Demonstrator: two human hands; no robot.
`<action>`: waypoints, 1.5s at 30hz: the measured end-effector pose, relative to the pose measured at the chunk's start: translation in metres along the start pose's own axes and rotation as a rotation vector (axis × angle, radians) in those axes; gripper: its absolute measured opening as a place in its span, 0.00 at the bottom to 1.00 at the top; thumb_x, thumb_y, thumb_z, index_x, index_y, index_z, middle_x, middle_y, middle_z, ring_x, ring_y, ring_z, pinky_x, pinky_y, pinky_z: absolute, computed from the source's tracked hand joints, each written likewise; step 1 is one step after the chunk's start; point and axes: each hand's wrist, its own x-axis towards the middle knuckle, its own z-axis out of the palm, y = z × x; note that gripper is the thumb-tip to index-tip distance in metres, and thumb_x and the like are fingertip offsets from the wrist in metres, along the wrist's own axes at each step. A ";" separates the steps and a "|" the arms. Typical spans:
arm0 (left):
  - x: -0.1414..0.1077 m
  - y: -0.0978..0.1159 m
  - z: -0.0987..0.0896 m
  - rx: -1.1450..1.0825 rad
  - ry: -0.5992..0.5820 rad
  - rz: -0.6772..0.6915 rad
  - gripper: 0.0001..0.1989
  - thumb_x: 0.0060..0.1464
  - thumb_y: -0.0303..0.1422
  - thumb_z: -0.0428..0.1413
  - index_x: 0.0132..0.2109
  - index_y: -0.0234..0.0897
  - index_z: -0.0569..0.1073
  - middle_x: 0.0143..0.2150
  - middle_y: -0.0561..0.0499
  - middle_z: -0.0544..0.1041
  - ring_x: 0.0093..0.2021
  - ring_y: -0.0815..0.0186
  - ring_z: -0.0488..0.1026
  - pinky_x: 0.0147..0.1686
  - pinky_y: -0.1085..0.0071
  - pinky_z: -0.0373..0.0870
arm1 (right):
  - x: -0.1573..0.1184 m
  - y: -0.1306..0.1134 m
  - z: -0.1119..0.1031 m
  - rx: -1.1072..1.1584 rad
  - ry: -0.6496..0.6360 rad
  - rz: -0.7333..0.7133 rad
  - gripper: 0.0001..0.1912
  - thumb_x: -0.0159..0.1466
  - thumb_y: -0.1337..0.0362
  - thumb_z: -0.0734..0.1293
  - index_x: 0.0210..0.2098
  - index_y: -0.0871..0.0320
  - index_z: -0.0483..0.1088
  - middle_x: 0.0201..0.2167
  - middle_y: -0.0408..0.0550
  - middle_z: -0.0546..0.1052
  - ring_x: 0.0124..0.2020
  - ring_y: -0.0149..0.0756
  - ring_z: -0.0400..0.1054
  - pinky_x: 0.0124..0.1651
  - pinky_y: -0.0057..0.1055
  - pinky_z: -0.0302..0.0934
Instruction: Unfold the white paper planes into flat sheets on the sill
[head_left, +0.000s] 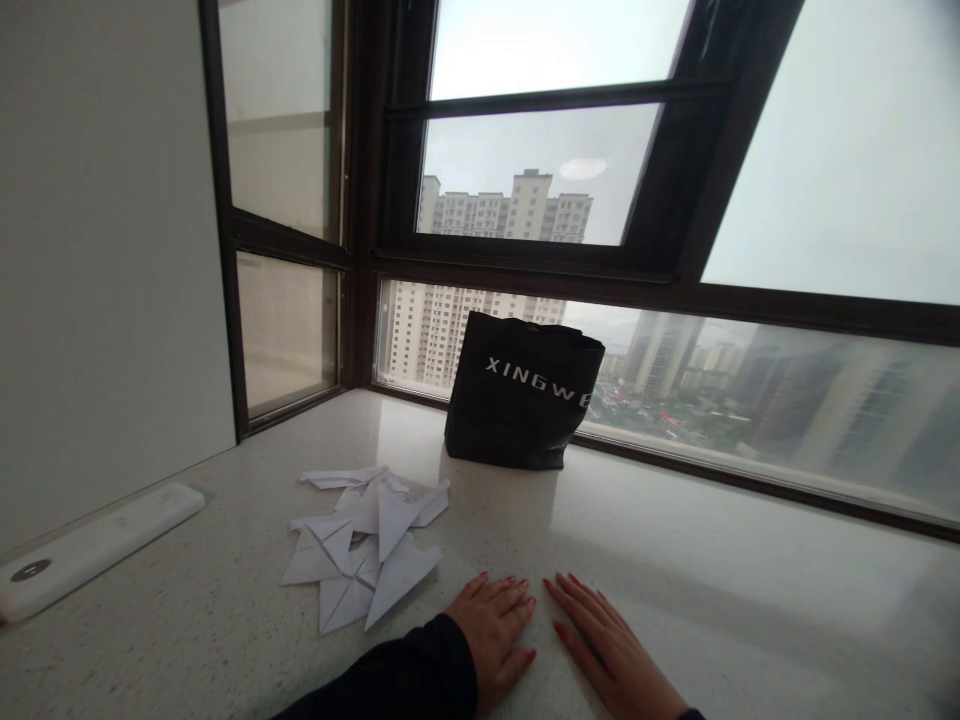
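My left hand (495,630) lies flat on the speckled white windowsill (645,560), palm down, with its fingers stretched out. Beside it on the right, my right hand (611,645) also rests flat, the thumb a little apart from the fingers. Neither hand holds anything. A loose pile of folded white paper pieces (401,570) lies to the left of my left hand, close to it but not touched. Beyond both hands stands a black bag (525,400) with light lettering, upright against the window.
A long white device (105,545) with a round dark button lies at the far left, next to the white wall (105,270). Dark window frames (660,285) border the sill at the back, with tall buildings outside.
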 end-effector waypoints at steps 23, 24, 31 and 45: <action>0.000 -0.001 0.001 0.006 0.005 0.008 0.22 0.52 0.39 0.40 0.53 0.39 0.55 0.57 0.49 0.54 0.56 0.62 0.49 0.52 0.57 0.46 | -0.001 0.001 0.001 0.062 0.028 0.000 0.21 0.60 0.56 0.54 0.52 0.52 0.55 0.52 0.45 0.58 0.54 0.41 0.49 0.53 0.44 0.45; 0.000 0.000 0.000 0.006 0.002 0.007 0.22 0.52 0.39 0.40 0.53 0.39 0.55 0.57 0.49 0.54 0.56 0.62 0.49 0.52 0.57 0.46 | -0.001 0.001 0.001 0.058 0.027 -0.001 0.21 0.60 0.56 0.54 0.52 0.52 0.55 0.52 0.45 0.58 0.53 0.41 0.49 0.53 0.44 0.45; 0.000 0.000 0.000 0.006 0.002 0.003 0.22 0.52 0.39 0.40 0.54 0.38 0.55 0.57 0.49 0.54 0.56 0.62 0.49 0.51 0.57 0.46 | 0.000 0.001 0.001 0.032 0.030 -0.009 0.22 0.60 0.55 0.54 0.52 0.54 0.55 0.52 0.46 0.59 0.53 0.41 0.49 0.52 0.44 0.47; -0.003 0.000 -0.006 0.007 -0.011 0.013 0.22 0.53 0.40 0.38 0.54 0.38 0.55 0.57 0.49 0.54 0.56 0.62 0.48 0.53 0.58 0.45 | 0.001 -0.013 -0.011 0.036 -0.037 0.047 0.23 0.61 0.54 0.51 0.53 0.56 0.54 0.53 0.48 0.58 0.54 0.39 0.48 0.54 0.43 0.44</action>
